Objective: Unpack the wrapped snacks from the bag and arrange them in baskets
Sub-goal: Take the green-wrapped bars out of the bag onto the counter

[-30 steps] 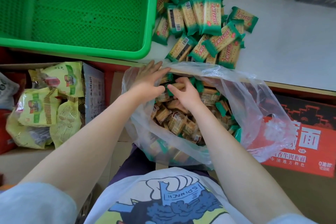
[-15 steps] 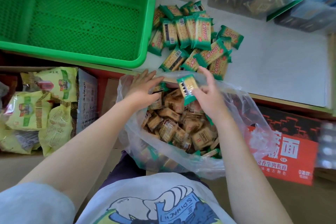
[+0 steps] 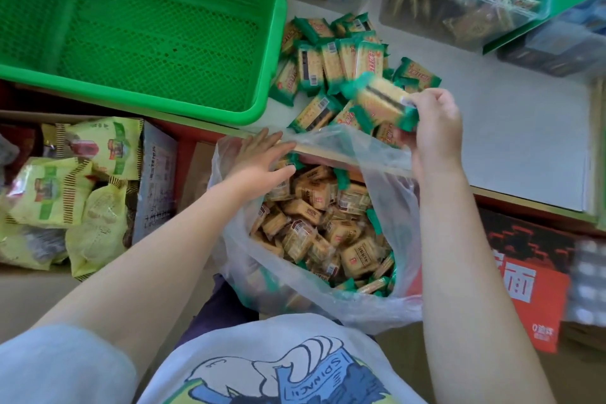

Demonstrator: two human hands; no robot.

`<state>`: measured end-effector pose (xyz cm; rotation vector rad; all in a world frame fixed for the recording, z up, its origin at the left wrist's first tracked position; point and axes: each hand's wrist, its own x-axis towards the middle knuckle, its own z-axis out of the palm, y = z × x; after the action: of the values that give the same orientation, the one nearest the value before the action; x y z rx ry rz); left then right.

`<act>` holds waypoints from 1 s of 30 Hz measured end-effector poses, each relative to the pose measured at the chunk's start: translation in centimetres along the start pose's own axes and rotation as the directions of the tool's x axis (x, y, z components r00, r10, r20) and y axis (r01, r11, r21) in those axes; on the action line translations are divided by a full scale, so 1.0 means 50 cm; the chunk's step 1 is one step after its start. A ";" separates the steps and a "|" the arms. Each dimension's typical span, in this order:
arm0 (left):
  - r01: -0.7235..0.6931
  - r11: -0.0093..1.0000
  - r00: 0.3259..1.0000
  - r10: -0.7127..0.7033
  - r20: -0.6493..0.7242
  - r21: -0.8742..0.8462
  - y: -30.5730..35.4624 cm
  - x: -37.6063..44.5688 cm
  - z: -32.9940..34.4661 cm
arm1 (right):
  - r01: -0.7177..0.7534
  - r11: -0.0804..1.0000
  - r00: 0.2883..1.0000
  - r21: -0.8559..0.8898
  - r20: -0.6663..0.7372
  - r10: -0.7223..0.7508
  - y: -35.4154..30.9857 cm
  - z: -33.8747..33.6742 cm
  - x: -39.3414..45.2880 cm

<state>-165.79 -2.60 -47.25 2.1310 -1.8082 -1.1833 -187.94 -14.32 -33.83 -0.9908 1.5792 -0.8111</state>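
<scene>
Nearest me the thin plastic bag (image 3: 314, 302) sags, limp and full of wrapped snacks (image 3: 328, 226); my left hand (image 3: 262, 157) lies flat, fingers straight, on its far rim. My right hand (image 3: 433, 121) pinches a small handful of packets (image 3: 377, 102) above the pile (image 3: 334, 65) on the desk (image 3: 508, 128). Light, slick, likely crumbly: I'd grip the flat faces, gently; farther left, the green basket (image 3: 269, 43) holds none.

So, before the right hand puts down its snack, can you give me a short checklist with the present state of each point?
1. Right hand grips held snack firmly: ok.
2. Left hand keeps plastic bag open: ok.
3. Bare spot on white table beside snack pile: ok.
4. Green basket has room inside: ok.
5. Held snack's wrapper is undamaged: cannot tell, blurred.
</scene>
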 end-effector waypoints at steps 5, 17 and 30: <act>0.014 1.000 1.000 -0.014 -0.020 0.000 0.004 -0.015 -0.004 | 0.109 0.875 0.992 -0.472 -0.001 -0.124 0.041 0.066 0.089; 0.132 0.986 0.991 -0.131 -0.017 0.099 -0.008 -0.024 0.008 | 0.447 0.244 0.892 -0.861 0.408 -0.193 0.103 0.103 0.209; 0.150 0.984 0.988 -0.153 0.025 0.093 -0.005 -0.023 0.007 | 0.466 0.353 0.883 -0.812 0.401 -0.243 0.097 0.125 0.184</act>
<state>-165.79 -1.38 -47.10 2.3514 -1.7719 -1.1944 -183.70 -20.65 -43.28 -2.2105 1.5901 0.0008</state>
